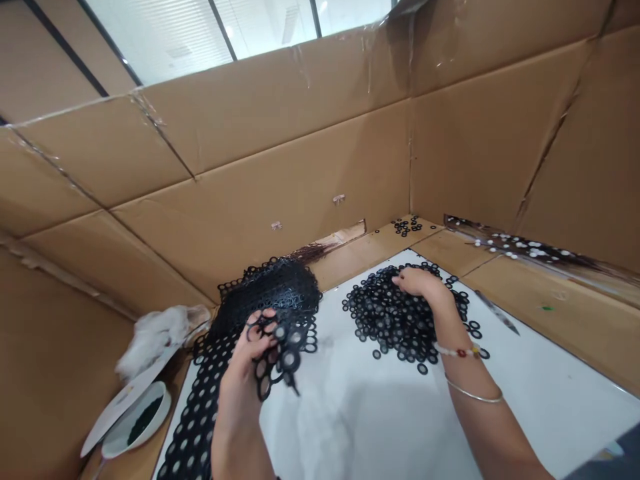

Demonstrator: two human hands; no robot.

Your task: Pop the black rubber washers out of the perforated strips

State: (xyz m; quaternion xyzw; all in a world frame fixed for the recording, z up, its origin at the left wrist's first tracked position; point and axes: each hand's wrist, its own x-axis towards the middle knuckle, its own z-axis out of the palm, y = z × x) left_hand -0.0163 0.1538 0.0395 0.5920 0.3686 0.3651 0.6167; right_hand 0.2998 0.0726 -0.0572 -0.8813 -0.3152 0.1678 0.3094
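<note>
At far left, white bowl [116, 439] with dark green contents, beside a clear plastic bag [157, 333]; probably kept aside to avoid mixing. Next, black linked-ring mesh [193, 417], heaped toward the rear. Left hand [245, 353]: fingers curled around a black ring cluster [290, 360], lifted, perhaps for visibility. Right hand [419, 281]: fingers bent into the loose-ring pile [390, 317], likely placed within reach; cannot tell whether any ring is gripped. Blade [499, 313] beyond. Desk [375, 420] white, glossy; cardboard walls [300, 160] around; window [175, 33] above.
</note>
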